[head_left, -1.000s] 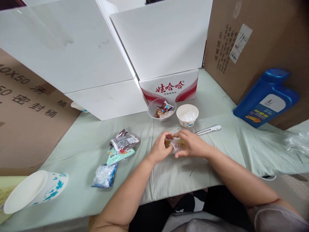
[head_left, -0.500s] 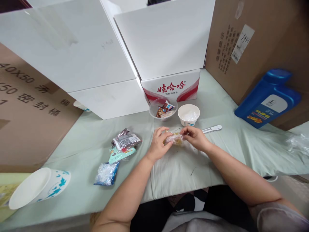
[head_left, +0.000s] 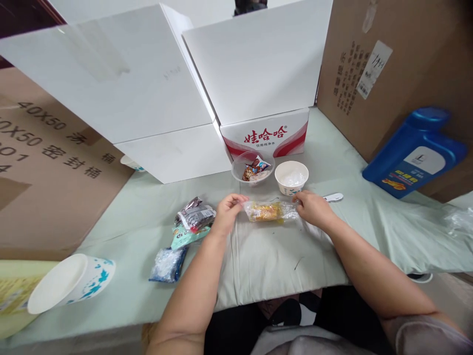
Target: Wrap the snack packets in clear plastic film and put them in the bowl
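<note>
A yellow snack packet in clear plastic film is stretched out between my hands, just above or on the cloth. My left hand pinches the film's left end between thumb and fingers. At the other end, my right hand has its fingers closed on the film. Beyond the packet stand a paper bowl with clear plastic inside and a clear plastic bowl of small wrapped snacks. A white utility knife lies behind my right hand, partly hidden by it.
Left of my left hand lie several snack packets and a film-wrapped blue packet. A paper tub lies tilted at the left edge. White boxes wall the back, a blue bottle and cardboard box the right.
My hands have moved apart, and the film-wrapped packet between them now shows at full length. The view has shifted slightly.
</note>
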